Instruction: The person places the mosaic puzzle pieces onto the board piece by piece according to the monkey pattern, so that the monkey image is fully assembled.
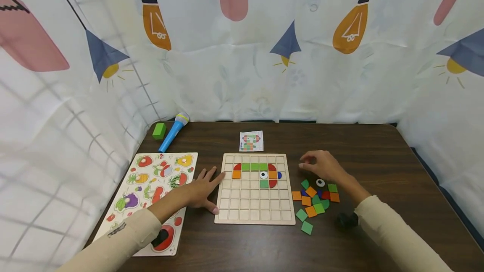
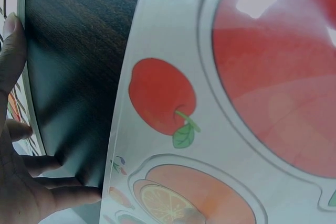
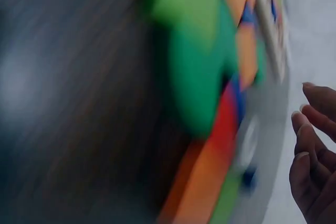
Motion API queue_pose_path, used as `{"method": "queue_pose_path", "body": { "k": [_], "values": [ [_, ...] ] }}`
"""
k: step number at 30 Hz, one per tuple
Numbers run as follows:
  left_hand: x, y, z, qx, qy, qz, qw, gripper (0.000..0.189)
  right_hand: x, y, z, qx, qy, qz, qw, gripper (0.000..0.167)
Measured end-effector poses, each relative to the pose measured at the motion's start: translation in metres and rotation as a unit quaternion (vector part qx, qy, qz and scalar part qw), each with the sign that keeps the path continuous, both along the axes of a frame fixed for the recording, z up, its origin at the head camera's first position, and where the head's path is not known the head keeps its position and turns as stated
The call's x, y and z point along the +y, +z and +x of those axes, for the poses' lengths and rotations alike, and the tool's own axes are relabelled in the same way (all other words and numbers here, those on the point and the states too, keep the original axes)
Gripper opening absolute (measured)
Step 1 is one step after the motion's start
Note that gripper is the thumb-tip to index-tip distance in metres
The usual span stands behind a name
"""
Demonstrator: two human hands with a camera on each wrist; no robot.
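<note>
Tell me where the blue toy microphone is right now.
In the head view, the blue toy microphone lies at the table's far left corner, beside the green block and just beyond the fruit puzzle board.

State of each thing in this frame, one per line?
grid board: flat, partly filled along its upper rows
left hand: open, resting against the board's left edge
right hand: fingers loosely curled above the loose tiles, holding nothing visible
pattern card: face up
fruit puzzle: flat

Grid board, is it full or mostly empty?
Mostly empty: the grid board holds tiles only in its upper rows.
</note>
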State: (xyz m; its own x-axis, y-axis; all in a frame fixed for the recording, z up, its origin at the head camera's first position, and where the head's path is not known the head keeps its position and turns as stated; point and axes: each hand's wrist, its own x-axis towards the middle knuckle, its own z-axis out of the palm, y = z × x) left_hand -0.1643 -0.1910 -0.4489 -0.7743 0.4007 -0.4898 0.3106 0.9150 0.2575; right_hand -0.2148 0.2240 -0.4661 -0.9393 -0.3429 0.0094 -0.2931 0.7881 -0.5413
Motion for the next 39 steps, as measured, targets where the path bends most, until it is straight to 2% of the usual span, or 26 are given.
{"method": "queue_pose_path", "body": {
  "k": [5, 11, 21, 27, 31, 39],
  "values": [
    [-0.003, 0.000, 0.001, 0.001, 0.001, 0.005, 1.0000, 0.112, 0.044, -0.005, 0.007, 0.006, -0.035, 0.021, 0.9992, 0.026],
    [-0.005, -0.001, 0.002, -0.001, 0.001, 0.005, 1.0000, 0.112, 0.064, -0.008, 0.016, -0.022, -0.071, 0.055, 0.9957, 0.032],
    [-0.004, -0.001, 0.002, 0.001, -0.006, 0.005, 1.0000, 0.111, 0.063, -0.012, 0.021, -0.058, -0.082, 0.078, 0.9920, 0.046],
    [-0.003, 0.000, 0.001, 0.000, -0.008, 0.007, 0.9999, 0.111, 0.059, -0.013, 0.023, -0.052, -0.086, 0.084, 0.9914, 0.040],
    [-0.004, -0.002, 0.000, 0.001, -0.010, 0.006, 0.9999, 0.112, 0.059, -0.015, 0.023, -0.043, -0.081, 0.069, 0.9934, 0.034],
    [-0.002, -0.002, -0.001, -0.001, -0.006, 0.001, 1.0000, 0.114, 0.058, -0.017, 0.021, -0.012, -0.036, 0.020, 0.9991, 0.016]
  ]
}}
